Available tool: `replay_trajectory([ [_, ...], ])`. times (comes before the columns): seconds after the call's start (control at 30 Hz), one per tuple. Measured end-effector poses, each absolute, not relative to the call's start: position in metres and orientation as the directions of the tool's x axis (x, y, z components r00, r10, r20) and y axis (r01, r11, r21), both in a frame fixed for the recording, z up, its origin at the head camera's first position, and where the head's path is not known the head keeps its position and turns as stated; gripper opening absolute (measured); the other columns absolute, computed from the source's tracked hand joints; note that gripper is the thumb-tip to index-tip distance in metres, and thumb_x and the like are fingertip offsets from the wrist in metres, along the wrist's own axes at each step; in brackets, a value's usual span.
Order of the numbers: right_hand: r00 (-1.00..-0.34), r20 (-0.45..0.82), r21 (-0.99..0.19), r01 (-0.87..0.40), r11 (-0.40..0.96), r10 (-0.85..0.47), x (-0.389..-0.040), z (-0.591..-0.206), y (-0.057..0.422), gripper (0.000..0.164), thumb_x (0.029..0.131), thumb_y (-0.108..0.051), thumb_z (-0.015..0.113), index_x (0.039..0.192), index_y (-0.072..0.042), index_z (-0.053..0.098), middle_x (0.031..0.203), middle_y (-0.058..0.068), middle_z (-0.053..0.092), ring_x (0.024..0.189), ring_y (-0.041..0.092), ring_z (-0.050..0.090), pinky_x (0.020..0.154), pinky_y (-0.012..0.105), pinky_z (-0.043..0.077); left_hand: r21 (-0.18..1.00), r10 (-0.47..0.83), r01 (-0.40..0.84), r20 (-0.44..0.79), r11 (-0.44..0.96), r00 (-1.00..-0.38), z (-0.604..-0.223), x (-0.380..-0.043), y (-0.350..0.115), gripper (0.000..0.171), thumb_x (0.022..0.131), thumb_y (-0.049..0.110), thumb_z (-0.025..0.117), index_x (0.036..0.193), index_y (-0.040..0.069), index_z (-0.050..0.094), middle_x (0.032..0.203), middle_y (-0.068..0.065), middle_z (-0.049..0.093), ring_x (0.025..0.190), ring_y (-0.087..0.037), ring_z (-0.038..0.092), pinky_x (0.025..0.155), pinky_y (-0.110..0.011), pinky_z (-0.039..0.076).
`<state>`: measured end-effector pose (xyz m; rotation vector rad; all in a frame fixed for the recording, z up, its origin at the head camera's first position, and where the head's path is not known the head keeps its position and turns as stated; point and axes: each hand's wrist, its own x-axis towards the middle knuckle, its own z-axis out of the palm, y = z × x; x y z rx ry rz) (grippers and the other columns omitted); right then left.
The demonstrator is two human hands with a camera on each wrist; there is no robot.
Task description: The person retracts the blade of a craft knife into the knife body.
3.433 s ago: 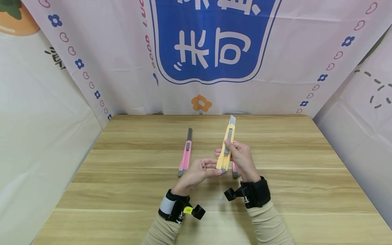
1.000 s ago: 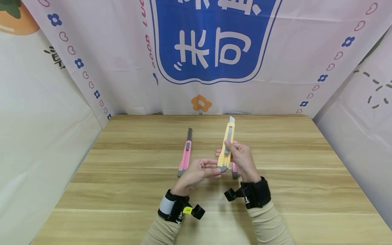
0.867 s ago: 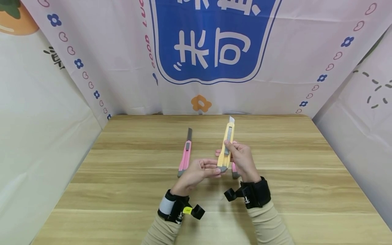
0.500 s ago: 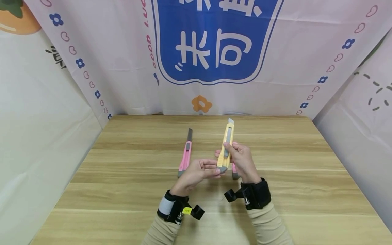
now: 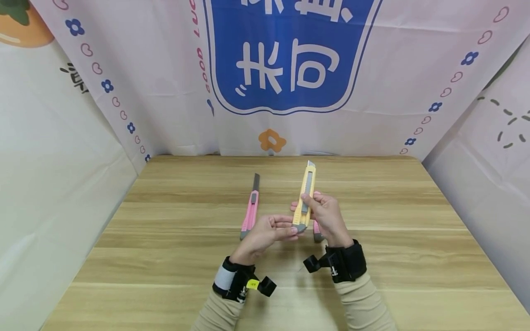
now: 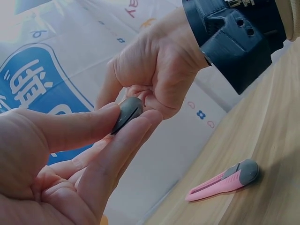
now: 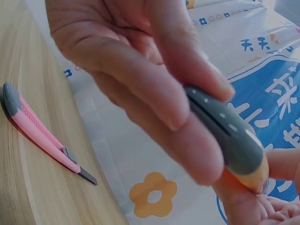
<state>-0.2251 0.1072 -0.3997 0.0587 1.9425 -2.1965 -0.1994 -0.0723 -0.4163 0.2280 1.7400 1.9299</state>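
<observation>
A yellow utility knife is held up above the table, blade end pointing away, with a short tip of blade showing. My left hand pinches its grey end cap between thumb and fingers. Around the body, my right hand grips it, thumb on the grey slider. To the left lies a pink utility knife, its dark blade extended, seen also in the right wrist view. Another pink utility knife lies beneath my right hand, mostly hidden in the head view; its grey end shows in the left wrist view.
The wooden table ends at a hanging white cloth with blue and orange prints. More light cloth hangs at both sides. Each wrist wears a black strap with a small camera, the left camera and the right camera.
The yellow knife's blade has drawn back from a longer length to a short tip, as my right thumb and the slider moved slightly toward the end cap. The pink knives have stayed put.
</observation>
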Motion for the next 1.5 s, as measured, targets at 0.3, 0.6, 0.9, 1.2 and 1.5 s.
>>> replay_trajectory([
  [0.3, -0.974, -0.181, -0.968, 0.200, -0.148, -0.135, -0.226, -0.400, 0.103, 0.052, 0.098, -0.032, 0.054, 0.135, 0.005, 0.048, 0.084, -0.006, 0.077, 0.082, 0.006, 0.074, 0.077, 0.022, 0.060, 0.962, 0.436, -0.268, -0.222, -0.048, -0.872, -0.416, -0.200, -0.072, 0.037, 0.088, -0.001, 0.064, 0.125, -0.006, 0.057, 0.115, -0.019, 0.070, 0.096, -0.017, 0.073, 0.098, -0.038, 0.056],
  [0.6, -0.972, -0.221, -0.961, 0.231, -0.149, -0.083, -0.227, -0.402, 0.097, 0.051, 0.099, -0.039, 0.050, 0.127, 0.004, 0.056, 0.078, -0.006, 0.077, 0.077, 0.007, 0.074, 0.073, 0.022, 0.061, 0.965, 0.417, -0.259, -0.219, -0.040, -0.882, -0.417, -0.200, -0.070, 0.036, 0.088, -0.001, 0.064, 0.123, -0.007, 0.058, 0.114, -0.020, 0.070, 0.097, -0.019, 0.073, 0.092, -0.032, 0.058],
  [0.9, -0.978, -0.198, -0.973, 0.204, -0.111, -0.063, -0.225, -0.404, 0.097, 0.046, 0.097, -0.035, 0.056, 0.117, 0.007, 0.061, 0.074, -0.006, 0.076, 0.073, 0.007, 0.074, 0.071, 0.022, 0.061, 0.958, 0.438, -0.284, -0.236, -0.047, -0.868, -0.419, -0.200, -0.070, 0.035, 0.087, -0.002, 0.065, 0.121, -0.005, 0.059, 0.111, -0.020, 0.071, 0.102, -0.027, 0.071, 0.099, -0.045, 0.053],
  [1.2, -0.984, -0.143, -0.980, 0.156, -0.125, -0.105, -0.228, -0.404, 0.100, 0.049, 0.098, -0.029, 0.057, 0.118, 0.015, 0.057, 0.070, -0.008, 0.075, 0.070, 0.007, 0.074, 0.069, 0.022, 0.061, 0.963, 0.462, -0.263, -0.206, -0.059, -0.862, -0.420, -0.200, -0.071, 0.037, 0.088, -0.003, 0.063, 0.124, -0.008, 0.056, 0.116, -0.024, 0.068, 0.102, -0.025, 0.072, 0.089, -0.029, 0.059],
  [1.5, -0.983, -0.136, -0.981, 0.152, -0.123, -0.126, -0.227, -0.404, 0.103, 0.049, 0.097, -0.031, 0.058, 0.121, 0.011, 0.056, 0.080, 0.000, 0.078, 0.077, 0.009, 0.074, 0.073, 0.023, 0.062, 0.962, 0.464, -0.266, -0.208, -0.062, -0.861, -0.419, -0.200, -0.071, 0.036, 0.089, -0.001, 0.063, 0.123, -0.008, 0.057, 0.115, -0.023, 0.069, 0.104, -0.027, 0.071, 0.089, -0.029, 0.059],
])
